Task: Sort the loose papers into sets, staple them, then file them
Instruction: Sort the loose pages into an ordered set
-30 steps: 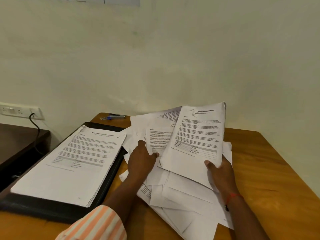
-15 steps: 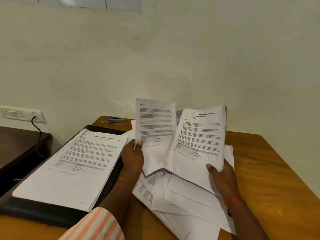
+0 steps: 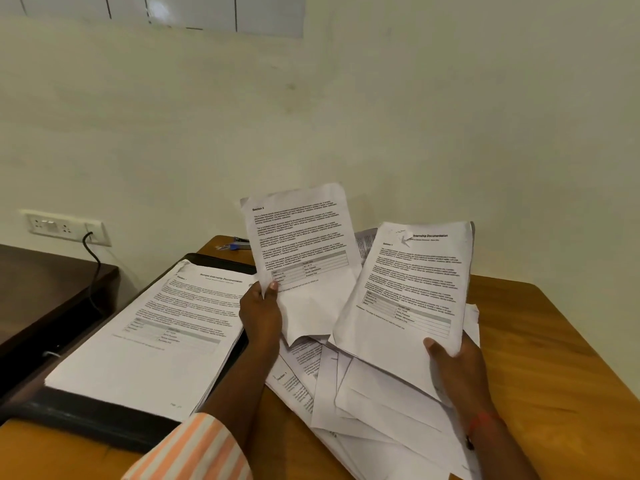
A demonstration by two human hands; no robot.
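You face a plain cream wall (image 3: 415, 98), softly lit. A pale panel (image 3: 173, 8) crossed by dark lines sits at its top. A wooden table (image 3: 561, 348) stands against the wall, with a darker table (image 3: 41, 282) to its left. Above the darker one, a white socket plate (image 3: 65, 226) has a black cable (image 3: 95, 265) hanging from it.

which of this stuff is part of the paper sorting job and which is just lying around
Job: Section 5 sheet, held by left hand; Internship Documentation set, held by right hand; loose paper pile; black folder with its paper stack; stapler.
Lying about: wall socket, black cable, dark side table.
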